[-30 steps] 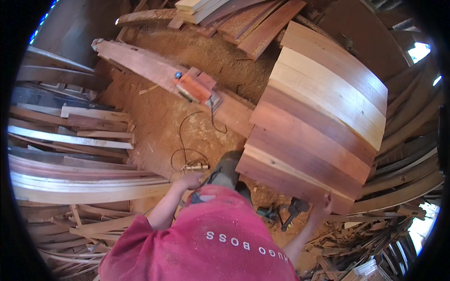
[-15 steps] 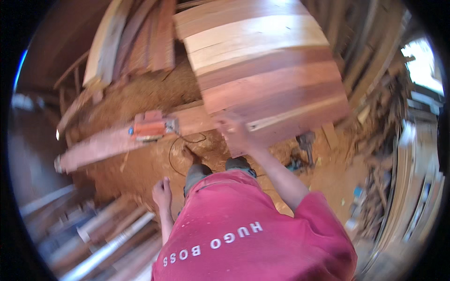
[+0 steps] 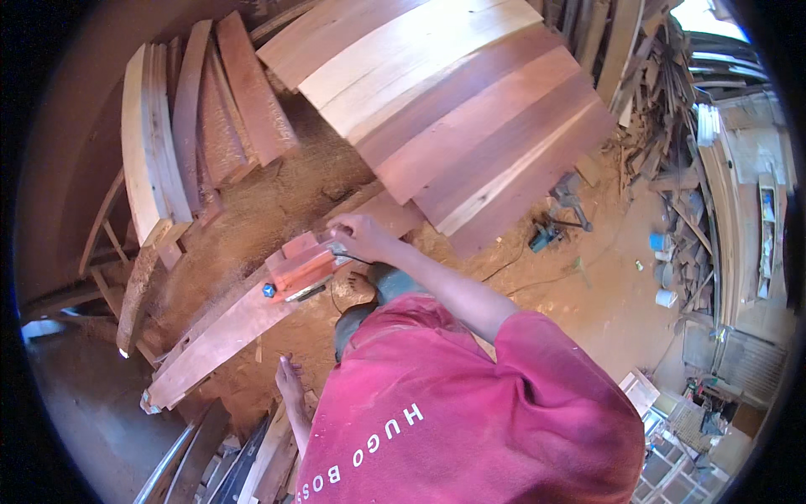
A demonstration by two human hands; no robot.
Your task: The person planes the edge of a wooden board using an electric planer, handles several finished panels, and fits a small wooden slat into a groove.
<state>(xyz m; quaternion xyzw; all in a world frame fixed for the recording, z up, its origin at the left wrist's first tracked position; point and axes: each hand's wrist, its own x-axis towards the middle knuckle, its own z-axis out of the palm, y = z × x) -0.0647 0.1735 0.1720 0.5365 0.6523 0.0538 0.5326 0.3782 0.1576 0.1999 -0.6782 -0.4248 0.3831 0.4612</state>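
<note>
My right hand (image 3: 366, 236) reaches over the bench plank to the rear end of an orange-red power tool that looks like an electric hand planer (image 3: 304, 267). Its fingers are bent but apart, close to the tool's end; whether they touch it I cannot make out. The tool has a blue knob at its front end and a black cord. It rests on a long reddish plank (image 3: 220, 334). My left hand (image 3: 290, 383) hangs low beside my body, fingers loosely apart and holding nothing. Ahead lies a large panel of dark and pale boards (image 3: 470, 109), tilted across the view.
Several long boards (image 3: 252, 92) lean at the far left. On the dusty floor to the right is a teal power tool (image 3: 546, 235), with a cord trailing. Offcuts (image 3: 651, 134) and stacked timber line the right side, near small buckets (image 3: 665, 297). More planks (image 3: 273, 454) lie at lower left.
My right hand has left the near edge of the panel and moved left to the orange-red tool. The view has turned, and my left hand still hangs at my side.
</note>
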